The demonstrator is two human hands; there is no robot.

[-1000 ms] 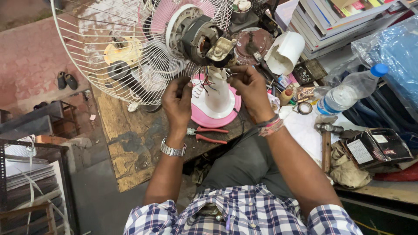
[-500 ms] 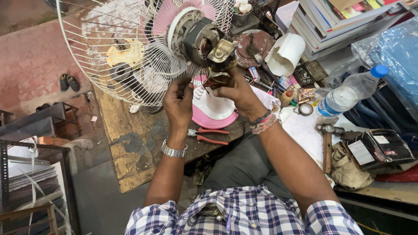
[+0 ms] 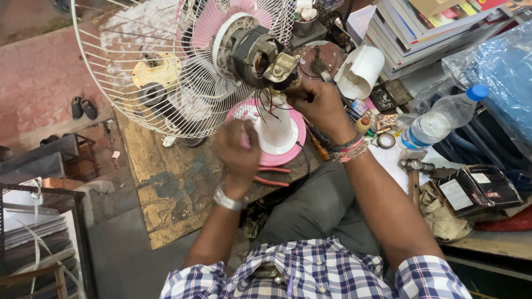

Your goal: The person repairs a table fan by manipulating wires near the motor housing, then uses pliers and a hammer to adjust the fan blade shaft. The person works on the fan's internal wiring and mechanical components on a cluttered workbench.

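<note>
Gripping the wires at the fan motor (image 3: 257, 52) with my right hand (image 3: 321, 102); my left hand (image 3: 238, 149), blurred, grasp indiscernible, hovers below it. Next: steadying the loose leads.

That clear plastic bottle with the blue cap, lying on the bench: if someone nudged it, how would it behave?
The plastic bottle lies on its side, so a nudge would probably roll it. Its thin clear wall suggests it is light and dents easily. Clutter close by, like the tape roll, would likely stop it soon.
</note>
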